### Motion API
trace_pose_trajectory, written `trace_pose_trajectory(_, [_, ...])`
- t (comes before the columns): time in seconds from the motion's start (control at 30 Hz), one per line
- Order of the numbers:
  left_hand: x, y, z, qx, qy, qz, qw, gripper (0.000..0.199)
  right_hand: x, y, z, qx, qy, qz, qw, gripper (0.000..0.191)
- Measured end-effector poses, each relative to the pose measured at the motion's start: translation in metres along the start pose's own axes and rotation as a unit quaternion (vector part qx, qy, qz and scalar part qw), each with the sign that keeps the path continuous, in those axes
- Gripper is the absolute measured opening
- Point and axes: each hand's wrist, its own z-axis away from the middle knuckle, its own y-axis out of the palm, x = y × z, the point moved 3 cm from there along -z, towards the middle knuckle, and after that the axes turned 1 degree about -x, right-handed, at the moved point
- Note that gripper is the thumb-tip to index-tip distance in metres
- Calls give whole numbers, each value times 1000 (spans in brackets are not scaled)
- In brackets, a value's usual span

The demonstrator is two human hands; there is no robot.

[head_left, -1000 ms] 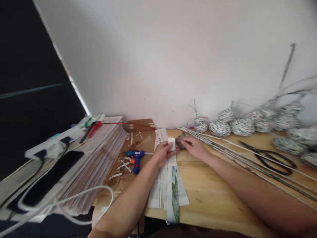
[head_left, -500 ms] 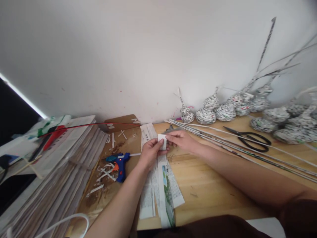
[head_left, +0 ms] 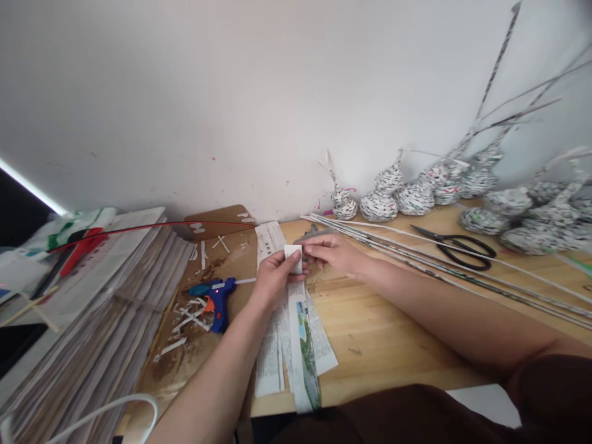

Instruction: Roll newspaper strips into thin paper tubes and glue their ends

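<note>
My left hand (head_left: 276, 274) pinches a long newspaper strip (head_left: 298, 320) near its upper end, thumb on the front. The strip hangs down toward the table's front edge, with a green and blue printed picture on its lower part. At the top right corner of the strip, the bent fingers of my right hand (head_left: 330, 254) are closed on its edge; the exact contact is partly hidden. Beneath lie more cut newspaper strips (head_left: 271, 364), fanned out on the wooden table (head_left: 383, 345).
Left of my hands, a blue glue gun (head_left: 222, 302) lies on stained cardboard (head_left: 185, 351) among paper scraps. Further left rises a newspaper stack (head_left: 120, 296). To the right are rolled paper sticks (head_left: 393, 250), black scissors (head_left: 462, 250) and several woven paper gourds (head_left: 379, 205) along the wall.
The view has shifted slightly, so everything sits a little further left and higher. My right fingers have moved slightly along the strip's top corner; my left hand keeps its pinch.
</note>
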Motion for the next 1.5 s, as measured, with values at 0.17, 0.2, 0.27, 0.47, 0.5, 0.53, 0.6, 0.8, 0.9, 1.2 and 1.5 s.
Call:
trace_pose_trajectory(0.17, [1,1,1,17,-4,-13,1000,40,0,3,1,28,-8,-11,1000,36])
trace_pose_trajectory(0.2, [1,2,1,18,-3,-15,1000,40,0,3,1,29,-7,-8,1000,36])
trace_pose_trajectory(0.27, [1,2,1,17,-1,-20,1000,39,0,3,1,27,-9,7,1000,36])
trace_pose_trajectory(0.47, [1,2,1,-8,3,-41,999,40,1,3,0,22,-18,38,999,35])
trace_pose_trajectory(0.5, [1,2,1,-10,4,-44,999,40,0,3,0,24,-21,39,999,34])
trace_pose_trajectory(0.53, [1,2,2,-13,5,-47,999,40,0,3,0,25,-22,40,999,33])
trace_pose_trajectory(0.6, [1,2,2,-14,5,-53,998,40,0,2,0,23,-22,37,999,32])
trace_pose_trajectory(0.8, [1,2,1,-3,17,-67,998,38,1,3,1,19,-20,26,999,31])
trace_pose_trajectory(0.9, [1,2,1,13,21,-60,998,37,3,2,1,0,-16,26,1000,32])
trace_pose_trajectory(1.2, [1,4,3,20,-2,-52,998,41,1,-2,0,-27,1,48,998,29])
trace_pose_trajectory(1.5, [2,6,5,28,-4,-62,998,45,2,0,0,-65,32,-6,997,25])
